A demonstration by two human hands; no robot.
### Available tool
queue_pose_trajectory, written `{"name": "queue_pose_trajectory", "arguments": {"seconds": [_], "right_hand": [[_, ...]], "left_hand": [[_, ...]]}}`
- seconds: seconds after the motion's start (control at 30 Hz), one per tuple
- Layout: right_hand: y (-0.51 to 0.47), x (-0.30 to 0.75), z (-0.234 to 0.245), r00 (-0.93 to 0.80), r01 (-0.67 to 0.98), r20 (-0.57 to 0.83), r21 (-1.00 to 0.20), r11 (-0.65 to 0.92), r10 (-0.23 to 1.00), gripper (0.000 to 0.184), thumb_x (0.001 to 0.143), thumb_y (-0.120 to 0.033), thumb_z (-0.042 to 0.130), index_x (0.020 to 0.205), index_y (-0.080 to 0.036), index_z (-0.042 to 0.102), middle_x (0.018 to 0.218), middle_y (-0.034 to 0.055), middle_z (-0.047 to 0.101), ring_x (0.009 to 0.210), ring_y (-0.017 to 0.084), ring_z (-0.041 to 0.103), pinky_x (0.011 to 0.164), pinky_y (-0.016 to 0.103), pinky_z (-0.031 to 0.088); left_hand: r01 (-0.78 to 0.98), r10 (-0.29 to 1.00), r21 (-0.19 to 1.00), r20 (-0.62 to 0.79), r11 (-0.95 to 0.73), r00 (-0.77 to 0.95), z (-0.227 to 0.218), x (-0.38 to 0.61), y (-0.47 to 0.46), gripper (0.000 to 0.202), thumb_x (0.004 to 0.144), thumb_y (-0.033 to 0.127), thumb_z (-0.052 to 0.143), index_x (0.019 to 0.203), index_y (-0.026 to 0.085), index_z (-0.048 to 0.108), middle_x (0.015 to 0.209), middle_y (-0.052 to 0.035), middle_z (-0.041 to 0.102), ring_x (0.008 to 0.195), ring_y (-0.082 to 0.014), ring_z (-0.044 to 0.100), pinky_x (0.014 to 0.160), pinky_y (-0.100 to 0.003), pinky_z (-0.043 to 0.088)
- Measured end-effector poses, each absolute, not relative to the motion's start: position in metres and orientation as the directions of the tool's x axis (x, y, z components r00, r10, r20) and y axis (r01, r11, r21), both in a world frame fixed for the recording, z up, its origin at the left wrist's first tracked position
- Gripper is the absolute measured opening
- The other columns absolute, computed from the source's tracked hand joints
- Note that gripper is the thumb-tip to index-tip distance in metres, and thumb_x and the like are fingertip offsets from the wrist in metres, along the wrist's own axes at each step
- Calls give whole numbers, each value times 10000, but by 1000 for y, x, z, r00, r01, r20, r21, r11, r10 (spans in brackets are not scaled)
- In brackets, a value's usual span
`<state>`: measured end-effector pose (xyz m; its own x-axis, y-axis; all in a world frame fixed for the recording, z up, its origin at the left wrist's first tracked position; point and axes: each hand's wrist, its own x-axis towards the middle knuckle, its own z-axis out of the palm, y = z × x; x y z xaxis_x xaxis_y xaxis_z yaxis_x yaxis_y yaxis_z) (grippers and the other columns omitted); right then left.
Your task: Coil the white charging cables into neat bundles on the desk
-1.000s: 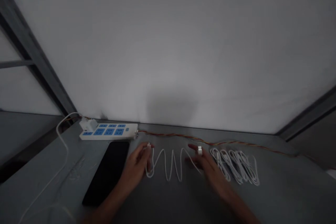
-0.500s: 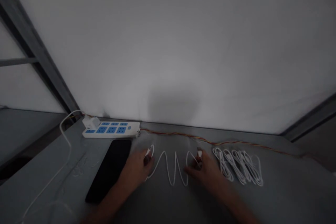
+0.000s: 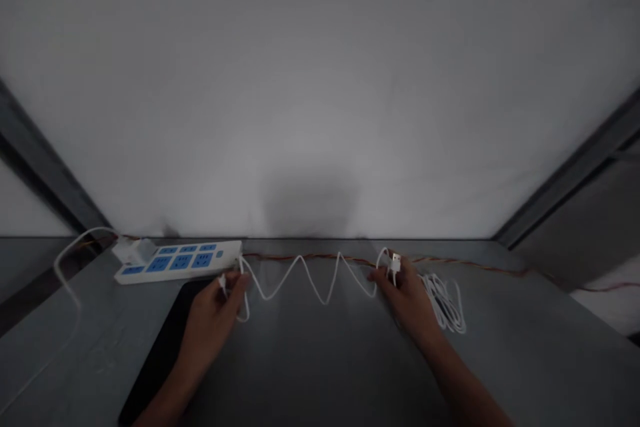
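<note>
A white cable (image 3: 310,280) zigzags between my two hands above the grey table (image 3: 320,373). My left hand (image 3: 213,317) is closed on one end, with the small plug sticking out near my fingertips. My right hand (image 3: 407,293) pinches the other end, whose USB plug (image 3: 395,260) points up. A black phone (image 3: 160,353) lies flat under my left forearm. The white power strip (image 3: 175,260) with blue sockets sits just beyond my left hand, a white charger (image 3: 133,250) plugged in at its left end.
A bundle of coiled white cables (image 3: 445,300) lies right of my right hand. A red-and-yellow twisted wire (image 3: 465,263) runs along the back edge by the white wall. Another white cord (image 3: 65,280) loops off the table's left side.
Both hands have lifted the cable ends and drawn apart, stretching the zigzag wider. My left hand moved left toward the power strip. The view shifted, so the table sits flatter in frame.
</note>
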<state>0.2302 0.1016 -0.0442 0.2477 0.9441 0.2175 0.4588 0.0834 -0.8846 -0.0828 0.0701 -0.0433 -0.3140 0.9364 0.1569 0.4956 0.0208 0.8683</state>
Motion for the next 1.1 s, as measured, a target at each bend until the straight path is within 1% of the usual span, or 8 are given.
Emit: {"name": "queue_pose_trajectory", "arguments": {"seconds": [0.1,0.33,0.5,0.7,0.8,0.9,1.0,1.1], "right_hand": [[103,232,-42,250,438,224,-894,96,942,358,756,-465,550,912,-154,636,735,55,702,676,227,615,661,334,456],[105,240,-48,357,260,230,-955,141,905,410,758,-500,617,979,-159,671,671,0,593,560,157,490,526,262,379],[107,245,-50,391,167,189,-977,133,901,372,746,-510,638,846,-155,687,601,-28,500,510,125,423,474,240,326],[104,242,-46,388,146,180,-980,132,904,466,749,-454,638,1088,-137,672,624,-39,491,530,129,421,498,249,334],[103,242,-46,377,92,158,-987,133,913,491,742,-443,650,1126,-135,663,590,-54,450,505,123,405,480,248,323],[103,242,-46,375,61,148,-989,135,915,488,752,-445,648,1130,-137,659,559,-59,439,493,129,418,470,251,333],[101,235,-44,307,-9,70,-997,76,949,399,755,-478,649,995,-161,684,544,-57,443,489,136,442,477,262,387],[96,221,-47,177,-124,-91,-990,-69,980,330,729,-514,676,788,-190,666,491,-82,378,438,117,401,487,281,460]], "left_hand": [[511,901,856,157,79,-403,-43,-89,72,432,791,624,571,807,206,678,542,39,568,530,-181,537,510,-253,399],[556,888,826,179,98,-423,-41,-96,74,428,788,620,571,721,209,671,539,25,593,559,-195,557,538,-265,414],[449,862,888,146,102,-485,-42,-99,75,362,772,569,602,778,211,657,632,15,631,606,-196,583,548,-266,424],[333,842,942,146,42,-519,-43,-95,71,334,794,532,591,715,207,583,593,35,555,567,-167,529,522,-260,394],[301,784,954,183,5,-593,-45,-95,73,272,819,473,580,800,205,625,744,8,650,722,-193,612,645,-278,465],[207,759,974,201,-89,-620,-47,-94,77,310,844,468,559,982,203,641,1080,-48,691,960,-227,650,793,-309,511],[-16,838,992,95,-122,-538,-46,-83,76,395,878,538,514,1070,204,597,1219,-79,658,866,-207,704,707,-302,552],[-149,913,989,-63,2,-404,-45,-63,68,458,877,580,503,1178,236,485,1055,-76,718,618,-180,711,441,-234,482]]}}
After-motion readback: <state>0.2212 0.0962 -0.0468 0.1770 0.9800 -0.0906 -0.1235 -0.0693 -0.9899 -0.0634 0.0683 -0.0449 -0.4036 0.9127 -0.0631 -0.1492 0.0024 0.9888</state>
